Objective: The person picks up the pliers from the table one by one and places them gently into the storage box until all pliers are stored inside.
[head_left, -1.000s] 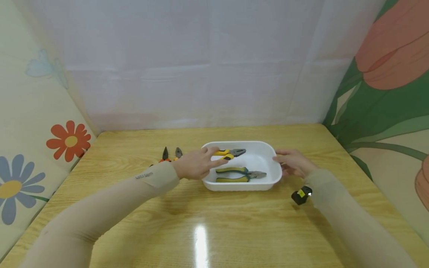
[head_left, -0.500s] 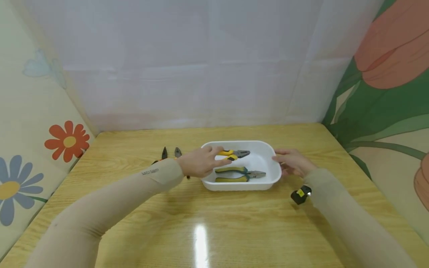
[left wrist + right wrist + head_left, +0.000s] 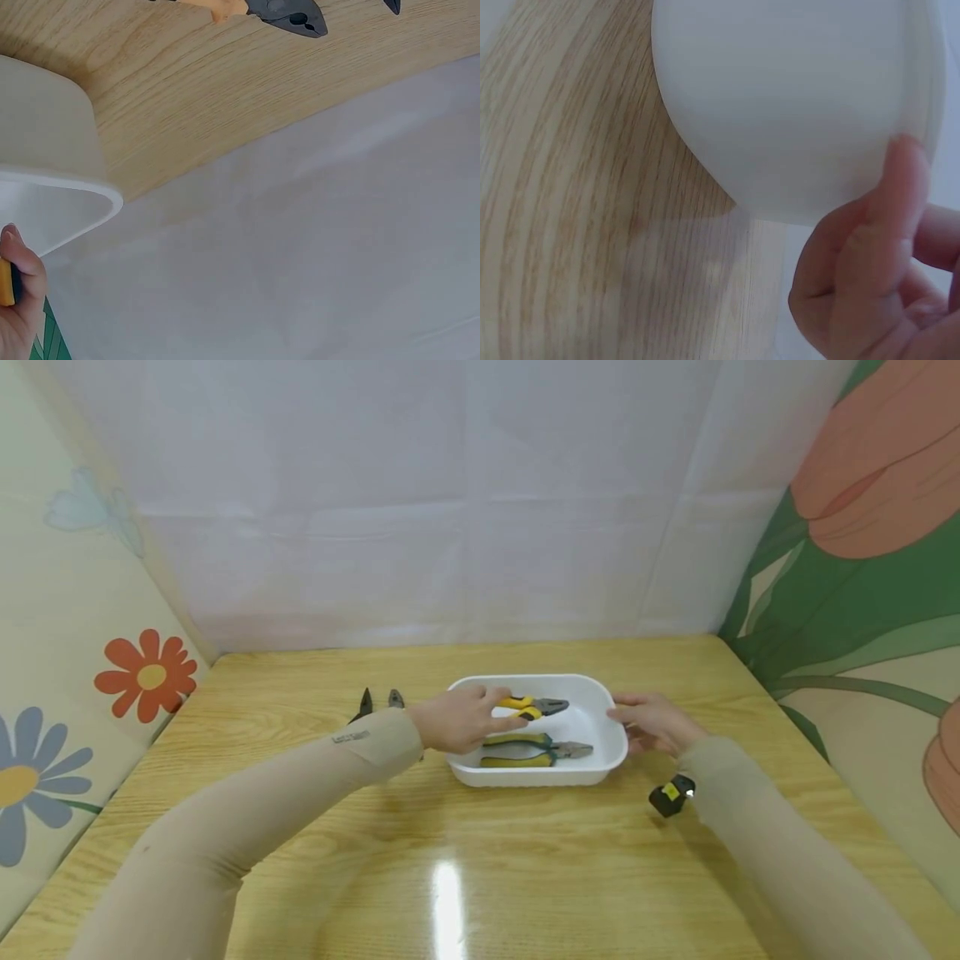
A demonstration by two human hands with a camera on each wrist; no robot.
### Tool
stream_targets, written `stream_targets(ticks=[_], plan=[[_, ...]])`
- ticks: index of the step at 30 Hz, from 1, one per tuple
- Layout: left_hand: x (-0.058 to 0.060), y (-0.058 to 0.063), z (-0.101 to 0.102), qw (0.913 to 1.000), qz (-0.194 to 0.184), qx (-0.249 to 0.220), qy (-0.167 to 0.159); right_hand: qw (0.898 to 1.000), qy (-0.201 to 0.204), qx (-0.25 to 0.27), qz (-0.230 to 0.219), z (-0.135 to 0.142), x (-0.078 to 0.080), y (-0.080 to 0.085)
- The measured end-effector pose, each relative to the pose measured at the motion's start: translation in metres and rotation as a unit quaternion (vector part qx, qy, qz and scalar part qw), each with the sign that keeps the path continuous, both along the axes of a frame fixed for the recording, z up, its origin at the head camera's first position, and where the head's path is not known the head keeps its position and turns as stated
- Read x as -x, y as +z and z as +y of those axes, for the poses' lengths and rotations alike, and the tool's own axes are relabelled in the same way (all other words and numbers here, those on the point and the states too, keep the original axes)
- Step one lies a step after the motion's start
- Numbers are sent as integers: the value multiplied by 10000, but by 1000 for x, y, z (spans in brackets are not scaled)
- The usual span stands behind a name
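Note:
Over the white plastic basin [image 3: 538, 780], my left hand [image 3: 459, 718] holds yellow-and-black pliers [image 3: 551, 706] by the handles, metal head pointing right. In the left wrist view, only part of the left hand [image 3: 26, 292] and a bit of yellow handle [image 3: 6, 283] show at the edge. A second pair of pliers with green-and-yellow handles [image 3: 525, 762] lies in the basin's near side. My right hand [image 3: 660, 725] grips the basin's right end at the rim. From the right wrist, a fingertip [image 3: 906, 161] presses the wall just below the rim; other fingers are partly hidden.
Left of the basin lie more pliers, a dark pointed pair [image 3: 365, 703] and a grey-headed pair [image 3: 396, 698], mostly hidden behind my left forearm. A black tape measure with a yellow label [image 3: 667, 797] sits by my right wrist. A white cloth [image 3: 450, 527] hangs behind the table.
My left hand has moved slightly right over the basin, carrying the yellow-and-black pliers with it. My right hand stays at the basin's right end, and the green-and-yellow pliers lie as before.

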State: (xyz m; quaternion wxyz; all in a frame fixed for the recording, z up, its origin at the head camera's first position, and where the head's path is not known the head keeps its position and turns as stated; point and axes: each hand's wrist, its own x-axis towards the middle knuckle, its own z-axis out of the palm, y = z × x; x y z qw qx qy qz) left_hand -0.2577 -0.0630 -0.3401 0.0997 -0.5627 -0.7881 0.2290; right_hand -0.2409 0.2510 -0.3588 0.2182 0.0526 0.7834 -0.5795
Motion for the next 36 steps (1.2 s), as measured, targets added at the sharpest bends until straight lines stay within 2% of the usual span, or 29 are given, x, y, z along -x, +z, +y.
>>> stream_targets(ticks=[6, 12, 25, 31, 36], plan=[[1, 0, 6, 9999, -104, 50, 31, 10000, -6, 21, 30, -1, 0, 0], [2, 0, 12, 9980, -489, 205, 351, 10000, -42, 45, 13, -2, -1, 0], [7, -3, 26, 9924, -946, 391, 681, 9999, -65, -136, 2, -2, 0, 0], [11, -7, 33, 9907, -996, 504, 782, 9999, -89, -79, -5, -2, 0, -1], [15, -12, 35, 9928, -799, 583, 682, 9999, -125, -7, -31, -2, -1, 0]])
